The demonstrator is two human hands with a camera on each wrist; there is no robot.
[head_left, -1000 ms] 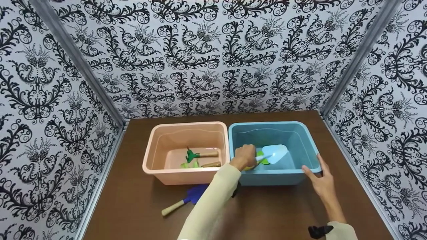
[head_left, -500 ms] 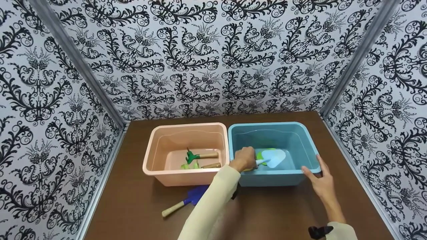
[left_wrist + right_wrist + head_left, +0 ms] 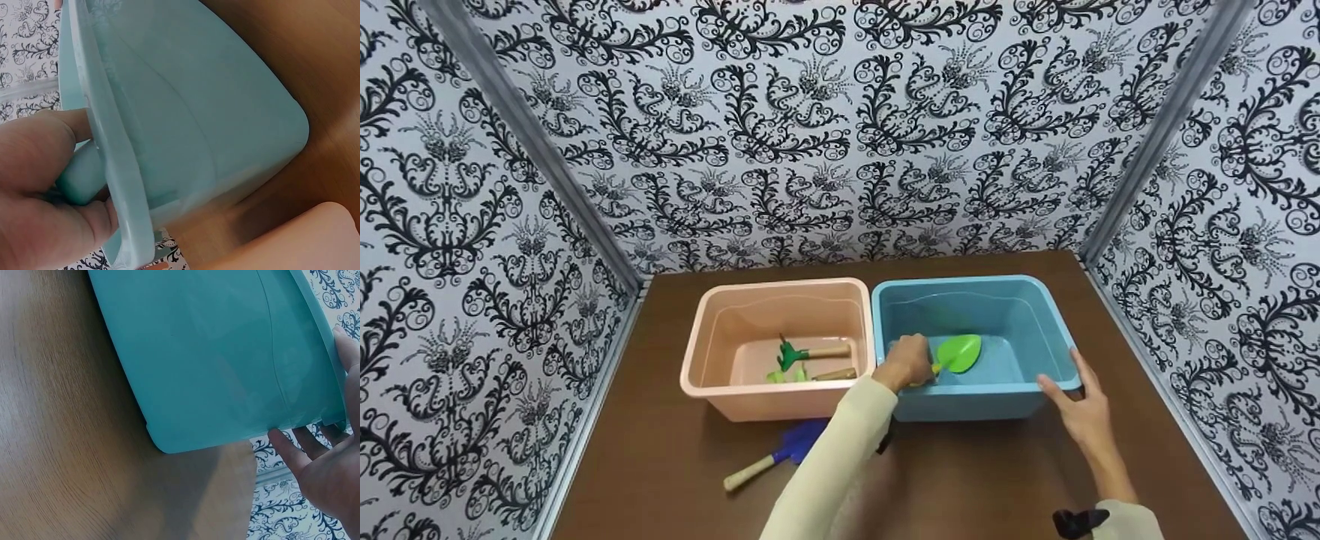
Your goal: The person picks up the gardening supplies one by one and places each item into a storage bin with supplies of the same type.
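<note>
Inside the blue bin (image 3: 971, 403), my left hand (image 3: 910, 360) is closed in a fist at the near left corner. A green trowel (image 3: 960, 352) has its blade over the bin floor, and its yellow neck runs into that fist. In the left wrist view the rounded end of a pale blue-green handle (image 3: 84, 174) shows between thumb and fingers; the bin wall hides the rest. My right hand (image 3: 1086, 412) steadies the near right corner of the bin, thumb on the front rim and straight, spread fingers along the side wall.
Left of the blue bin, nearly against it, stands a peach bin (image 3: 780, 405) with a green hand rake (image 3: 814, 352) and other wooden-handled tools inside. A dark blue tool (image 3: 776, 456) with a wooden handle lies on the brown table (image 3: 660, 480) in front, partly behind my left sleeve.
The light blue trowel blade that lay over the green one has dropped out of sight, and the green trowel now shows fully. My left fist shifted slightly; the right hand stayed put.
</note>
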